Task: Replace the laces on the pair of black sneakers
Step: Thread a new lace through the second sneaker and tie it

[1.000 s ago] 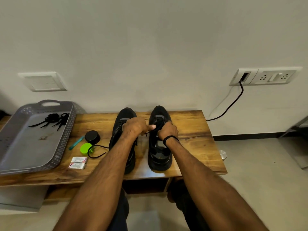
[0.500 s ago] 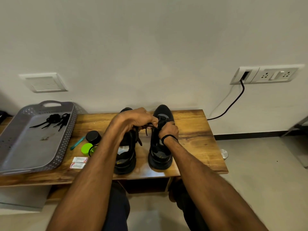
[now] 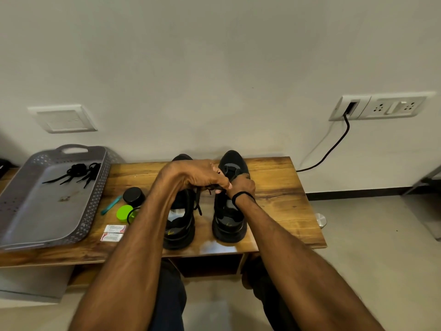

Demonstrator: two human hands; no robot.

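Note:
Two black sneakers stand side by side on the wooden bench (image 3: pixel 281 187), toes toward the wall: the left sneaker (image 3: pixel 179 225) and the right sneaker (image 3: pixel 229 220). My left hand (image 3: pixel 195 175) is raised between them, fingers curled round a black lace (image 3: pixel 198 201) whose ends hang down beside the left sneaker. My right hand (image 3: pixel 241 186), with a black band on the wrist, grips the lace area over the right sneaker's tongue, touching my left hand. Spare black laces (image 3: pixel 76 173) lie bundled in the grey tray (image 3: pixel 28 211).
On the bench beside the tray are a black round lid (image 3: pixel 134 195), a green lid (image 3: pixel 124 213), a teal pen (image 3: pixel 111 205) and two small white packets (image 3: pixel 112 232). A black cable (image 3: pixel 334 146) runs from the wall socket to behind the bench.
My left hand has risen and moved right, pulling the lace up between the sneakers. My right hand stayed on the right sneaker. The left sneaker's heel is now uncovered.

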